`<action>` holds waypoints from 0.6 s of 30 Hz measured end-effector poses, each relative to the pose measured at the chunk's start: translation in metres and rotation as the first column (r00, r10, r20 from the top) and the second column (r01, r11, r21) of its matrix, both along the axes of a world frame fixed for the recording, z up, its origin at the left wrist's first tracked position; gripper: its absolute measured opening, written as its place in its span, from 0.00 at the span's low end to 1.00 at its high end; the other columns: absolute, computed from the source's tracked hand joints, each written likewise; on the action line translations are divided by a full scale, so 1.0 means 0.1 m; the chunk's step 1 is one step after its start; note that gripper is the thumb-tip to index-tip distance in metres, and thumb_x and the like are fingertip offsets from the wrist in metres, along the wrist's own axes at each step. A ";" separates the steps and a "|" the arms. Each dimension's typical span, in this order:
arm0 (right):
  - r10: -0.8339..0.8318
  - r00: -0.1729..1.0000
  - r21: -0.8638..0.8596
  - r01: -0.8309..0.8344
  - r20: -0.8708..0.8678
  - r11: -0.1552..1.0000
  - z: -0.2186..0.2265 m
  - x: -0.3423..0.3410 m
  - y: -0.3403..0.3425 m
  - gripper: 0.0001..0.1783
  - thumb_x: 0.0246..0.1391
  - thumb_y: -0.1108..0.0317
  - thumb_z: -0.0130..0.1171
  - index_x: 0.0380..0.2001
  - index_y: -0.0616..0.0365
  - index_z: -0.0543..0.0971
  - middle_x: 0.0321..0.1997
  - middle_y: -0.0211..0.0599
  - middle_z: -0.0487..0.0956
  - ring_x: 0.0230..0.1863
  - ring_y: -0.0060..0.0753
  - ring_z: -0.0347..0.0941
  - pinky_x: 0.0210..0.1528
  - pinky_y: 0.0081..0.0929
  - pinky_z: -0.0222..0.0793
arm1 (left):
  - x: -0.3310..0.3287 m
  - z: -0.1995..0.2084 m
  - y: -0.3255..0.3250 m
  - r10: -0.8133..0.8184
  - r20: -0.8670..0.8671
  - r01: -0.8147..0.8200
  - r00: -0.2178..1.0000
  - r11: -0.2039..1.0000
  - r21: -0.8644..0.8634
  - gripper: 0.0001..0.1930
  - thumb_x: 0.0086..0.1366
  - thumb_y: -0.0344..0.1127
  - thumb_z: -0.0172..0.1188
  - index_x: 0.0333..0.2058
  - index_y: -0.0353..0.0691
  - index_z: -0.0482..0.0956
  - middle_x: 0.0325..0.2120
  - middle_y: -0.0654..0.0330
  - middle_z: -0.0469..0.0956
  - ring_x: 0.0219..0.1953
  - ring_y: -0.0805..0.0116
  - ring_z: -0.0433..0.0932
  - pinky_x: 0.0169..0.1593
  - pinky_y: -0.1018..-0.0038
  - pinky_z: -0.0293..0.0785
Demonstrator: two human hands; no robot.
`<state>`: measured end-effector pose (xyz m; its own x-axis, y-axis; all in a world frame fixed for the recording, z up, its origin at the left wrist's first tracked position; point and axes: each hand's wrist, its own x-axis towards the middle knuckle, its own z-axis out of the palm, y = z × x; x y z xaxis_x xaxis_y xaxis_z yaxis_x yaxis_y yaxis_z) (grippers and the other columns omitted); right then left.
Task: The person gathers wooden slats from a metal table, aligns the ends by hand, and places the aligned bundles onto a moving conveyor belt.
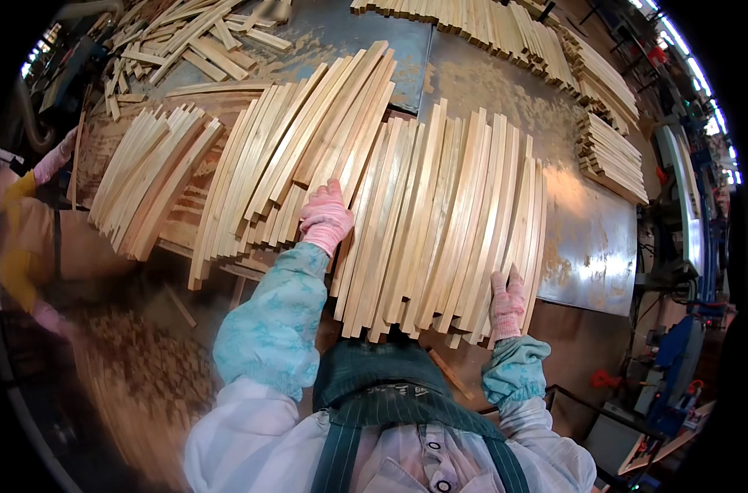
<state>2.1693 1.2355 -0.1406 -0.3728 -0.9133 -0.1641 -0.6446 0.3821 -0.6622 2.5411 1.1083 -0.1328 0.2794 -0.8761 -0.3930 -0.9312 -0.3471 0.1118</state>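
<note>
Many wooden strips [427,222] point away, spanning between left hand [326,219], grip unclear, and right hand [508,306], fingers spread on near ends.

The gloves [326,220] are pink, sleeve covers [274,320] mottled turquoise, apron [382,371] dark green, pinstriped, wooden strips [436,222] pale tan.

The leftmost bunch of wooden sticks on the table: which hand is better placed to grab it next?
Probably the left hand: it touches the middle sticks, nearer the leftmost bunch. The right hand is farther away, on the right group.
</note>
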 end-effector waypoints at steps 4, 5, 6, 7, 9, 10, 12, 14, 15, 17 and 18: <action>0.018 0.999 0.035 -0.016 -0.051 0.999 0.06 0.00 -0.02 0.37 0.58 0.51 0.55 0.64 0.61 0.61 0.63 0.53 0.64 0.66 0.50 0.56 0.66 0.36 0.52 | 0.05 -0.27 -0.04 0.026 -0.023 -0.029 0.999 0.988 -0.153 0.32 0.59 0.50 0.56 0.59 0.45 0.60 0.49 0.50 0.70 0.52 0.52 0.70 0.48 0.56 0.72; 0.017 0.998 0.037 -0.015 -0.057 0.999 0.06 0.01 -0.01 0.37 0.58 0.51 0.55 0.64 0.61 0.61 0.63 0.53 0.64 0.66 0.51 0.57 0.66 0.36 0.52 | 0.04 -0.33 -0.01 0.021 0.000 -0.020 1.000 0.973 -0.230 0.33 0.59 0.52 0.57 0.59 0.43 0.60 0.50 0.49 0.70 0.53 0.52 0.70 0.49 0.57 0.71; 0.016 0.998 0.039 -0.014 -0.063 0.999 0.05 0.00 -0.01 0.37 0.58 0.51 0.55 0.63 0.61 0.61 0.62 0.53 0.65 0.66 0.51 0.57 0.66 0.36 0.52 | 0.01 -0.38 0.00 0.018 0.023 -0.011 1.000 0.952 -0.305 0.35 0.58 0.54 0.57 0.59 0.42 0.59 0.51 0.49 0.69 0.53 0.52 0.69 0.51 0.58 0.71; 0.010 0.996 0.030 -0.008 -0.087 1.000 0.02 -0.01 -0.01 0.36 0.57 0.52 0.56 0.63 0.62 0.62 0.61 0.54 0.65 0.65 0.51 0.58 0.66 0.36 0.53 | 0.00 -0.36 -0.04 0.041 0.010 -0.037 0.999 0.962 -0.269 0.38 0.57 0.55 0.59 0.61 0.41 0.58 0.52 0.49 0.68 0.54 0.52 0.68 0.51 0.58 0.70; -0.007 0.998 0.022 0.008 -0.062 1.000 -0.02 -0.03 0.00 0.37 0.57 0.50 0.55 0.62 0.64 0.62 0.62 0.55 0.64 0.65 0.52 0.58 0.66 0.37 0.52 | -0.04 -0.01 -0.21 0.117 -0.087 -0.121 0.989 0.992 -0.045 0.46 0.53 0.55 0.65 0.64 0.40 0.55 0.54 0.48 0.68 0.55 0.53 0.68 0.54 0.57 0.69; -0.003 0.999 0.009 0.004 -0.045 1.000 -0.02 -0.01 -0.01 0.38 0.57 0.49 0.55 0.62 0.65 0.62 0.63 0.56 0.64 0.65 0.52 0.58 0.66 0.38 0.52 | 0.06 0.01 -0.26 0.133 -0.195 -0.144 0.972 0.989 -0.045 0.46 0.51 0.55 0.66 0.63 0.40 0.56 0.54 0.48 0.68 0.55 0.53 0.69 0.56 0.58 0.68; 0.010 0.999 0.010 -0.009 -0.052 1.000 -0.01 -0.02 -0.01 0.37 0.57 0.50 0.55 0.62 0.64 0.62 0.62 0.55 0.65 0.64 0.50 0.59 0.65 0.37 0.53 | 0.23 0.01 -0.37 0.147 -0.419 -0.180 0.896 0.983 -0.042 0.46 0.49 0.53 0.68 0.63 0.40 0.59 0.54 0.47 0.69 0.56 0.53 0.70 0.59 0.60 0.66; 0.004 0.999 0.012 -0.004 -0.044 1.000 0.01 0.00 -0.01 0.37 0.57 0.50 0.55 0.62 0.63 0.62 0.61 0.55 0.65 0.64 0.50 0.59 0.65 0.36 0.54 | 0.11 0.16 -0.26 0.232 -0.508 -0.289 0.830 0.957 -0.035 0.45 0.46 0.49 0.70 0.60 0.36 0.63 0.54 0.45 0.69 0.56 0.53 0.70 0.61 0.67 0.66; -0.002 0.999 0.013 0.002 -0.037 1.000 0.07 0.02 -0.01 0.37 0.57 0.51 0.55 0.62 0.63 0.62 0.61 0.55 0.65 0.64 0.50 0.59 0.65 0.36 0.54 | 0.07 0.13 -0.14 0.202 -0.568 -0.273 0.798 0.961 -0.041 0.45 0.46 0.48 0.70 0.60 0.35 0.62 0.55 0.44 0.69 0.57 0.53 0.70 0.61 0.69 0.66; -0.014 1.000 0.022 0.014 -0.019 1.000 0.05 0.01 0.00 0.37 0.57 0.51 0.56 0.63 0.61 0.62 0.62 0.55 0.65 0.64 0.51 0.59 0.65 0.36 0.54 | -0.15 0.24 0.18 0.167 -0.578 -0.251 0.798 0.966 -0.067 0.45 0.45 0.48 0.70 0.59 0.33 0.63 0.55 0.44 0.68 0.57 0.53 0.69 0.60 0.69 0.67; -0.025 1.000 0.025 0.025 -0.015 0.999 -0.03 -0.03 0.00 0.37 0.56 0.51 0.56 0.63 0.60 0.61 0.62 0.56 0.64 0.64 0.52 0.59 0.65 0.37 0.54 | -0.40 0.41 0.34 0.157 -0.535 -0.240 0.830 0.967 -0.089 0.45 0.45 0.49 0.70 0.59 0.31 0.63 0.55 0.44 0.67 0.57 0.54 0.69 0.59 0.69 0.68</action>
